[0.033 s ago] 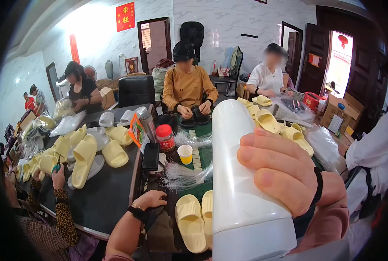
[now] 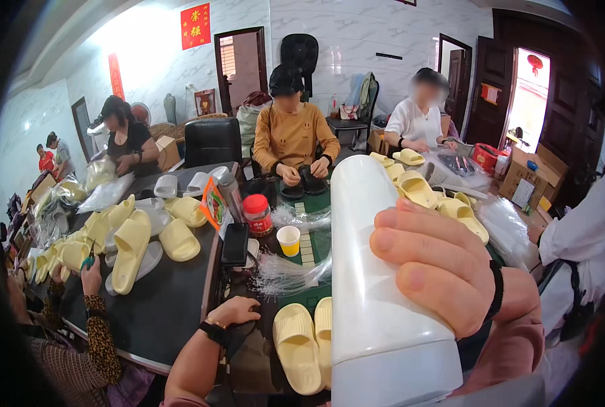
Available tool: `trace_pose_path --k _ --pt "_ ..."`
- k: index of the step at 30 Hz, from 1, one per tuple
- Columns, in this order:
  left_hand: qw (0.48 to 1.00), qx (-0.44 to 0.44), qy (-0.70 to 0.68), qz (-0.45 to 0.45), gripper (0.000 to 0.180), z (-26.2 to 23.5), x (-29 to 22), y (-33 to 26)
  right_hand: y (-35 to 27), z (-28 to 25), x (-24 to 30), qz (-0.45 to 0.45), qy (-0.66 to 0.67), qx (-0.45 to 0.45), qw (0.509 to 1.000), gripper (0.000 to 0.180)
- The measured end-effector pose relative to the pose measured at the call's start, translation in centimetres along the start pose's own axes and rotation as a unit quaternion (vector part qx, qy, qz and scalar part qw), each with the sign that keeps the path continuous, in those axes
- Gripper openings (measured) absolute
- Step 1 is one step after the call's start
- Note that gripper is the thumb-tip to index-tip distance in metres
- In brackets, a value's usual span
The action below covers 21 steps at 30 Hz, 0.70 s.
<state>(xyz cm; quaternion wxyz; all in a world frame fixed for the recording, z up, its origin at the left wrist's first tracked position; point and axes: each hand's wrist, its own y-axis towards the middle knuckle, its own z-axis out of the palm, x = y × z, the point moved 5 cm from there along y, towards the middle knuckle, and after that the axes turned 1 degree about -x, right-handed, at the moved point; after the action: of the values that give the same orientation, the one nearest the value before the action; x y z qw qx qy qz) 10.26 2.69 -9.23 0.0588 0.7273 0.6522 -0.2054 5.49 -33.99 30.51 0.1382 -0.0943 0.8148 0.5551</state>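
Close in front, a big white bottle (image 2: pixel 384 271) with a rounded upper end and a greyish-white cap-like lower end blocks part of the table. My right hand (image 2: pixel 445 271) is wrapped round its right side, fingers across the front; the thumb is hidden. Resting on the dark table edge is my left hand (image 2: pixel 235 311), its fingers loosely stretched and nothing seen in them. Between the two hands lies a pale yellow slipper (image 2: pixel 297 349), with a second slipper (image 2: pixel 323 332) beside it, partly behind the bottle.
Beyond my left hand are a phone (image 2: pixel 235 244), a yellow-and-white paper cup (image 2: pixel 288 240), a red-lidded jar (image 2: pixel 257 216) and clear plastic strands (image 2: pixel 289 275). Several yellow slippers (image 2: pixel 131 251) cover the left table. Co-workers sit around; one handles black footwear (image 2: pixel 310 180). Plastic bags (image 2: pixel 509 230) lie right.
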Motion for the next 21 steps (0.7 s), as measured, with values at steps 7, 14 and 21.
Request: trace_pose_path --k 7,14,21 --pt "1.0 0.008 -0.024 0.003 0.051 0.6 0.3 -0.3 -0.2 -0.1 0.0 -0.008 0.033 0.047 0.998 0.037" --pt "0.999 -0.02 -0.032 0.007 0.048 0.3 -0.2 -1.2 -1.9 1.5 0.4 0.024 0.07 0.029 0.997 0.033" --pt "0.999 -0.011 -0.032 -0.028 0.047 -1.0 -1.5 -2.1 -3.5 3.6 0.3 0.099 0.147 0.039 0.983 0.038"
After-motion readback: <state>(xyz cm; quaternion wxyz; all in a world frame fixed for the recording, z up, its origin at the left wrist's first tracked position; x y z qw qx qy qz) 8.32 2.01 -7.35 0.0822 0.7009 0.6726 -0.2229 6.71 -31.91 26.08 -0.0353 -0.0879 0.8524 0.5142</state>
